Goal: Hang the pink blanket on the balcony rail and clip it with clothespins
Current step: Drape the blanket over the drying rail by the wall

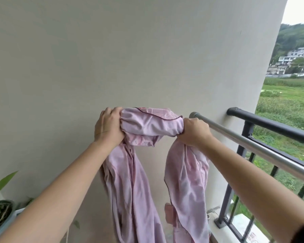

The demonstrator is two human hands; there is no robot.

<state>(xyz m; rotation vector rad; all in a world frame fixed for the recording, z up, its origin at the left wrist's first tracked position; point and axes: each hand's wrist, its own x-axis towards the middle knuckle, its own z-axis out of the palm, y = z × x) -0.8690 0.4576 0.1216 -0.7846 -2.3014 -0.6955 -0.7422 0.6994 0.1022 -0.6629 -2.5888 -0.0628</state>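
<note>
Left hand [108,126] and right hand [194,131] grip the pink blanket [147,123] bunched between them.

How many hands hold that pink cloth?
2: the left hand grips the pink fabric blanket at its left, the right hand at its right, near the silver metal pole.

A plain beige wall [112,50] is filling the view, a potted plant [0,214] is sitting lower left, and green fields [288,104] are lying outside.
</note>
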